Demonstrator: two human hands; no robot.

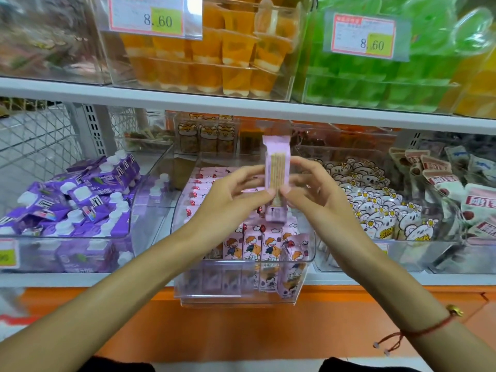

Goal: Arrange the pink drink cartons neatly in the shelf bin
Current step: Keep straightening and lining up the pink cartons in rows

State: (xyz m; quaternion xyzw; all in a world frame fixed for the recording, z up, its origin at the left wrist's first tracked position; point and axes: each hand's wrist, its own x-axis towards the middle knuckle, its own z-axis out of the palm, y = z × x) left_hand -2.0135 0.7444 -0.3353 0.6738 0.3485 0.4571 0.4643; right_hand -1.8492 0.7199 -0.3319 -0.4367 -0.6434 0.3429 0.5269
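A pink drink carton (276, 167) stands upright in the air above the clear shelf bin (241, 294), its narrow side with a straw facing me. My left hand (236, 191) pinches its left side and my right hand (311, 191) pinches its right side, thumbs meeting near the lower half. Below, several pink cartons (252, 248) with a cartoon child stand in a front row inside the bin. More pink cartons (204, 183) lie in a stack along the bin's left side. One carton (292, 267) leans tilted at the front right corner.
A bin of purple cartons (77, 200) with white caps sits to the left. A bin of bear-print packets (375, 208) sits to the right, with pink and white pouches (461, 194) beyond. Orange jelly cups (214, 55) and green cups (389, 63) fill the shelf above.
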